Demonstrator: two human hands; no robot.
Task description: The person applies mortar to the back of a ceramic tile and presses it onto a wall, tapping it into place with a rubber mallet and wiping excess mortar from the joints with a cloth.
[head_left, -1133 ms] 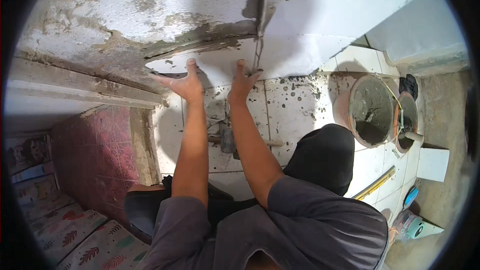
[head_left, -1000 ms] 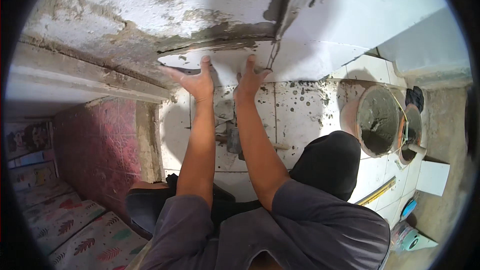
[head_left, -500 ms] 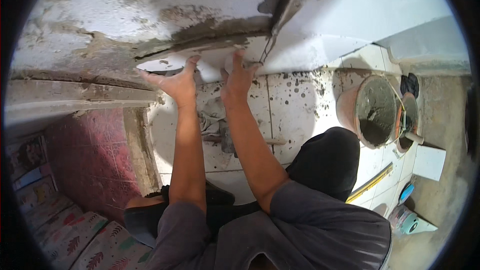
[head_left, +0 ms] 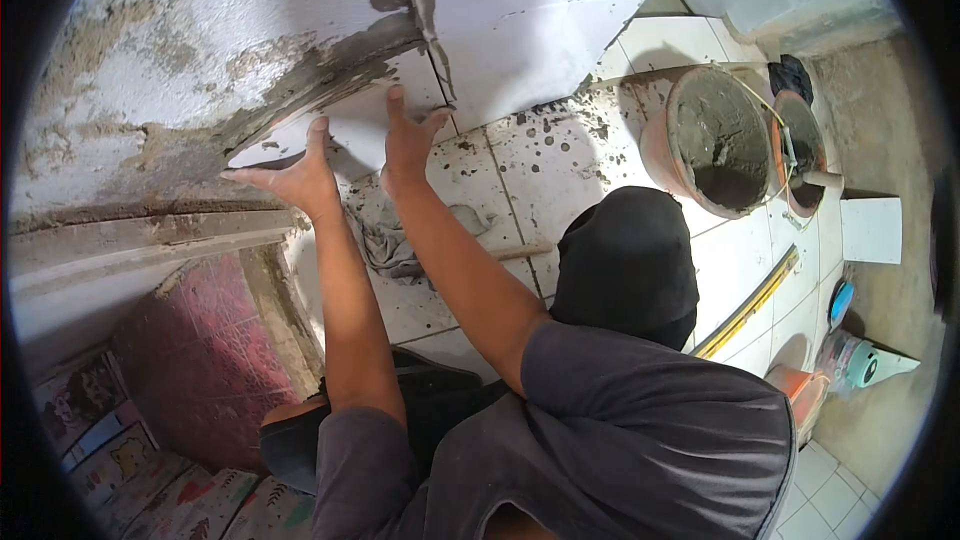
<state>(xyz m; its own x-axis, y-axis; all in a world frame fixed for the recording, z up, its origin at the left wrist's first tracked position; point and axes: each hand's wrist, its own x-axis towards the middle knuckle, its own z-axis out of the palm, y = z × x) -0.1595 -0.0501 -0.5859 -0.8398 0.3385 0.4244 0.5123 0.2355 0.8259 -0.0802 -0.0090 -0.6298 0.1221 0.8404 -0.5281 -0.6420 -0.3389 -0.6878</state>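
Observation:
A white tile [head_left: 352,130] stands low against the rough, mortar-smeared wall, and both hands hold it. My left hand [head_left: 300,178] has its thumb on the tile's face and its fingers stretched to the left end. My right hand [head_left: 408,145] presses with its thumb up on the face and its fingers by the right end, beside the joint with a larger white wall panel [head_left: 520,60]. Grey mortar [head_left: 330,90] runs along the tile's upper edge. Below the hands, a crumpled grey cloth [head_left: 390,245] lies on the floor near a wooden handle [head_left: 522,251], partly hidden by my right forearm.
At right stands a bucket [head_left: 658,155] of grey mortar [head_left: 715,125], with a smaller bucket [head_left: 802,125] beside it. Further right are a yellow level [head_left: 750,302], a loose white tile [head_left: 871,230] and a teal-lidded container [head_left: 862,365]. A red-tiled surface [head_left: 200,340] lies left.
The view has shifted, so the wall, tile and buckets sit elsewhere in the picture. Both hands stay on the tile, in nearly the same pose. More of the floor's right side shows.

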